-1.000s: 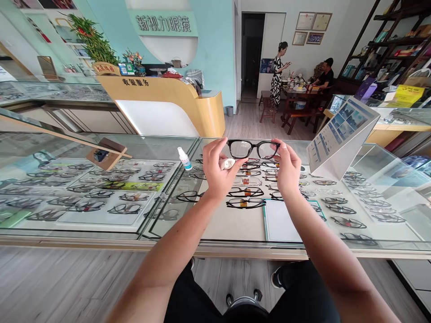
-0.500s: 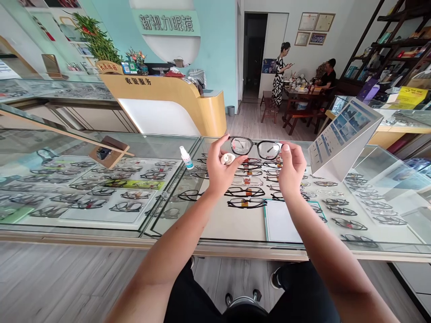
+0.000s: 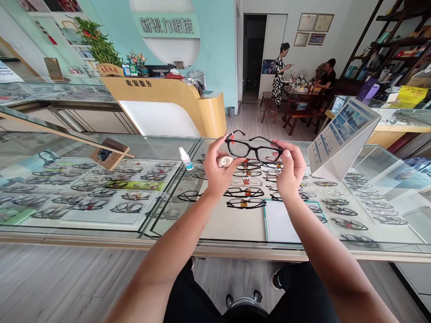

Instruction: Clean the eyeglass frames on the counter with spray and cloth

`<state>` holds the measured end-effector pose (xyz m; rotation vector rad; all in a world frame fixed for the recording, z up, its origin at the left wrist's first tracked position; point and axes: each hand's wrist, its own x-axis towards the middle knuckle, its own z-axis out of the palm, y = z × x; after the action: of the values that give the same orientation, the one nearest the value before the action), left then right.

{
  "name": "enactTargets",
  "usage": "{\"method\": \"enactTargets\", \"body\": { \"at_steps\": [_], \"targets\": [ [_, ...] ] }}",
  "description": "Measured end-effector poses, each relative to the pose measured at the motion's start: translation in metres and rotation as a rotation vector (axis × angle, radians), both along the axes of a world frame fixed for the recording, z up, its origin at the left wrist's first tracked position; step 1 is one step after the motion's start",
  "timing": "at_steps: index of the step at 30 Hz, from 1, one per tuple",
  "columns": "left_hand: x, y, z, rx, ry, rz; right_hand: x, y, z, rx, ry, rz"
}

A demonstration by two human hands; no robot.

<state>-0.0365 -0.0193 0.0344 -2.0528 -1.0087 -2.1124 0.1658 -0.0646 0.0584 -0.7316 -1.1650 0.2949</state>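
Black-framed eyeglasses (image 3: 253, 148) are held up over the glass counter, their temples unfolded and pointing away from me. My left hand (image 3: 217, 168) pinches the frame's left end and also keeps a rolled white cloth (image 3: 225, 161) in its palm. At the other end, my right hand (image 3: 291, 167) grips the frame near the hinge between thumb and fingers. A small red tag shows by the left temple. Left of my hands, a white spray bottle (image 3: 186, 159) with a blue-and-white label stands on the glass.
Under the counter glass (image 3: 215, 231) lie rows of eyeglasses (image 3: 245, 192). A wooden block (image 3: 109, 154) sits at left, a tent-shaped display card (image 3: 341, 139) at right. Behind are a cashier desk (image 3: 158, 107) and two people, one standing (image 3: 279, 80), one seated (image 3: 327, 76) at a table.
The eyeglasses have tilted, so both temples now show above the frame front. My left hand has shifted slightly left and down. Both hands keep their hold.
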Motion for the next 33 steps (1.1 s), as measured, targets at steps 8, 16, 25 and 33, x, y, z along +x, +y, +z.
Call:
{"method": "enactTargets", "body": {
  "at_steps": [8, 16, 25, 33],
  "targets": [
    [0.001, -0.002, -0.001, -0.124, 0.013, -0.051, -0.003, 0.000, -0.002, -0.065, 0.040, 0.098],
    [0.002, -0.001, -0.005, -0.192, 0.012, -0.087, 0.003, 0.013, -0.010, -0.169, 0.081, 0.151],
    [0.004, 0.002, -0.008, -0.182, -0.024, -0.067, 0.001, 0.014, -0.011, -0.186, 0.096, 0.206],
    [-0.002, 0.010, -0.011, -0.147, -0.028, -0.024, -0.004, 0.011, -0.014, -0.221, 0.074, 0.277]
  ]
}}
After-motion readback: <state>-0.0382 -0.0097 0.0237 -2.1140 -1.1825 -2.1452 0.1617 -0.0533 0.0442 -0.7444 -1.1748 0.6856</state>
